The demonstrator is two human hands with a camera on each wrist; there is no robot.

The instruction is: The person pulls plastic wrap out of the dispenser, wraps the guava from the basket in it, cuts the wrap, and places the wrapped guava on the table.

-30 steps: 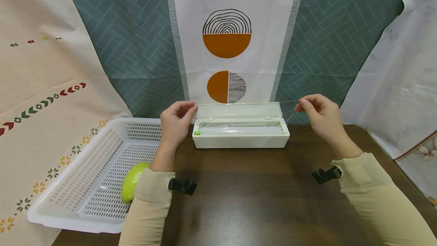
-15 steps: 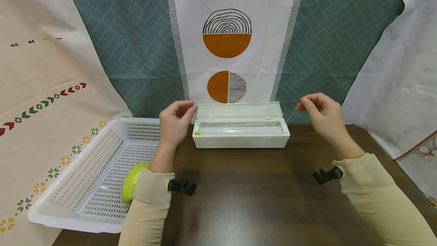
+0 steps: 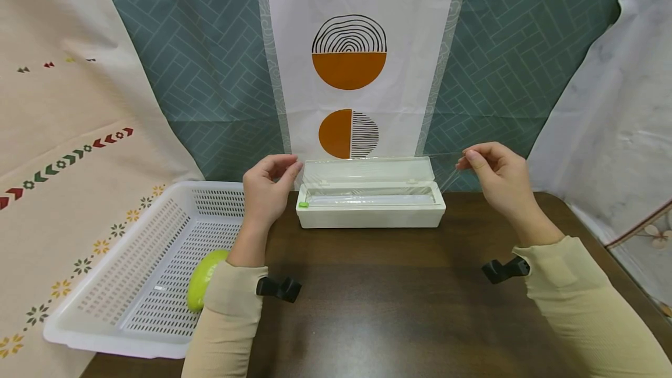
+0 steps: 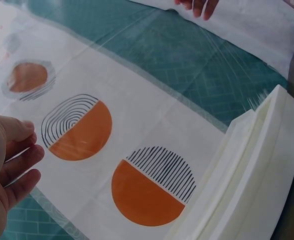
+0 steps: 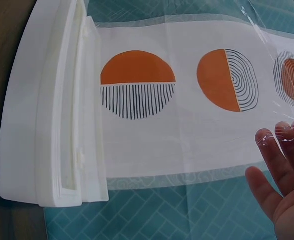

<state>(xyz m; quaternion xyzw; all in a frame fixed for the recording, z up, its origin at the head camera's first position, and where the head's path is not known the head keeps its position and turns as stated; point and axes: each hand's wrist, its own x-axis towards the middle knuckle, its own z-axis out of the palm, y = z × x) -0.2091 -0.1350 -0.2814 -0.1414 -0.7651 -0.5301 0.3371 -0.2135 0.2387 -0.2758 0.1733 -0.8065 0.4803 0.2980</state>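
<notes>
A white cling film dispenser (image 3: 370,216) stands on the table, its lid (image 3: 367,170) raised at the back and a small green piece at its front left corner. Clear cling film (image 3: 450,181) stretches up out of it between the two hands. My left hand (image 3: 266,194) pinches one corner of the film between thumb and fingers, above the dispenser's left end. Beyond the right end, my right hand (image 3: 501,182) pinches the other corner. In the right wrist view, film clings over the fingertips (image 5: 265,136). The film's edges are hard to make out.
A white perforated basket (image 3: 112,252) sits at the left, partly behind the left forearm. In it lies a green, rounded fruit (image 3: 206,279), partly hidden by the sleeve. The dark brown table (image 3: 388,308) ends at patterned cloths behind and beside it.
Both hands have drifted slightly apart, the left one leftward and the right one rightward, each keeping its pinch on the film. The dispenser and basket stay put.
</notes>
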